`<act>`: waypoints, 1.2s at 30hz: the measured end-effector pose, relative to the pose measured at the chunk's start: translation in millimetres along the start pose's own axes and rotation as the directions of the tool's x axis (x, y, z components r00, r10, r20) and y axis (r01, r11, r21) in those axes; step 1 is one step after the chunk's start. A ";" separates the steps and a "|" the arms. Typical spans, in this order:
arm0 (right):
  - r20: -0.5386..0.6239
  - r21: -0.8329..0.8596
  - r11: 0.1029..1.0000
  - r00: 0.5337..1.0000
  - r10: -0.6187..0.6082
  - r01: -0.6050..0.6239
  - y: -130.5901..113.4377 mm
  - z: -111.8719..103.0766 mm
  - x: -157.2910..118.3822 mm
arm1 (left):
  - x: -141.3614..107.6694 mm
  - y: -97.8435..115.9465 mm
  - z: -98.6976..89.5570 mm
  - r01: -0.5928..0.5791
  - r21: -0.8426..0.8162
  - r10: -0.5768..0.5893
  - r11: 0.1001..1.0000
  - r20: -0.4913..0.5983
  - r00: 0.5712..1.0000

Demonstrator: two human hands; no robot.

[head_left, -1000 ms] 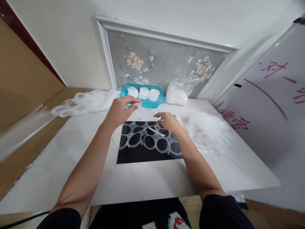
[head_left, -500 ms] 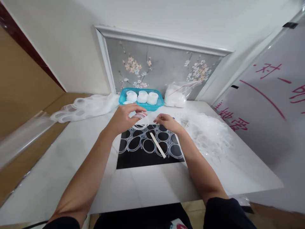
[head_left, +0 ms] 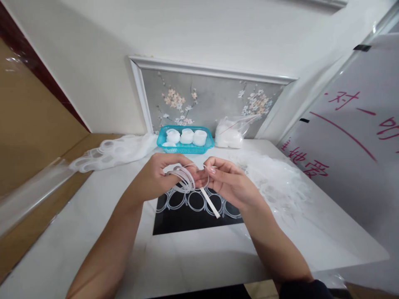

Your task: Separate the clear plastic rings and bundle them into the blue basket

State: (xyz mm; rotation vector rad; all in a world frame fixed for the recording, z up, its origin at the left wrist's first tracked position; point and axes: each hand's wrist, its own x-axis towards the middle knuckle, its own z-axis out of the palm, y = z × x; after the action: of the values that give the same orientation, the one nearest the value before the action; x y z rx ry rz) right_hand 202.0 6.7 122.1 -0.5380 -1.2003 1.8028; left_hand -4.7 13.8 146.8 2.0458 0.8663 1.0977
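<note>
My left hand (head_left: 158,174) is closed on a bunch of thin translucent white rings (head_left: 183,182), which hang looped about its thumb. My right hand (head_left: 232,182) pinches one thin ring (head_left: 207,176) between thumb and fingers, close to the left fingertips. Both hands are raised over a black mat (head_left: 187,222). On the mat lies a sheet of joined rings (head_left: 196,201), partly hidden by the hands. Across it rests a slim white stick-like tool (head_left: 210,203), its far end covered by my hands.
A blue basket (head_left: 185,149) holding stacks of white rings (head_left: 187,136) stands at the back, beside a clear bag (head_left: 230,132) of white material. Translucent ring sheets (head_left: 124,151) lie left; a heap of clear scraps (head_left: 274,178) lies right. A whiteboard (head_left: 349,120) borders the right side.
My right hand has turned palm-up and come in beside the left, now pinching a ring. The ring bunch in my left hand shows more fully. The camera view has tilted upward.
</note>
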 end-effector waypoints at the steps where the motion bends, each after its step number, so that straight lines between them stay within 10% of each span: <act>1: 0.008 0.041 0.999 1.000 0.018 -0.018 -1.7 1.6 -2.7 | -1.8 3.8 -0.5 0.034 -0.085 -0.035 0.996 -0.012 0.999; 8: 0.029 0.178 0.983 0.999 0.038 -0.043 -13.2 14.3 -17.8 | -5.1 17.1 -1.7 0.293 -0.507 -0.268 0.810 0.124 0.955; 36: 0.019 0.153 0.986 0.998 0.060 -0.062 -18.1 14.8 -25.0 | -8.7 20.9 -6.2 0.321 -0.472 -0.270 0.821 0.173 0.947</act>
State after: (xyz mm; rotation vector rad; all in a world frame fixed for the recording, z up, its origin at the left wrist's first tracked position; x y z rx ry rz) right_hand 211.9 -19.4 142.0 -0.4785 -1.0536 1.9352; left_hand -8.8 -3.6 162.2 1.4662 0.7281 0.9180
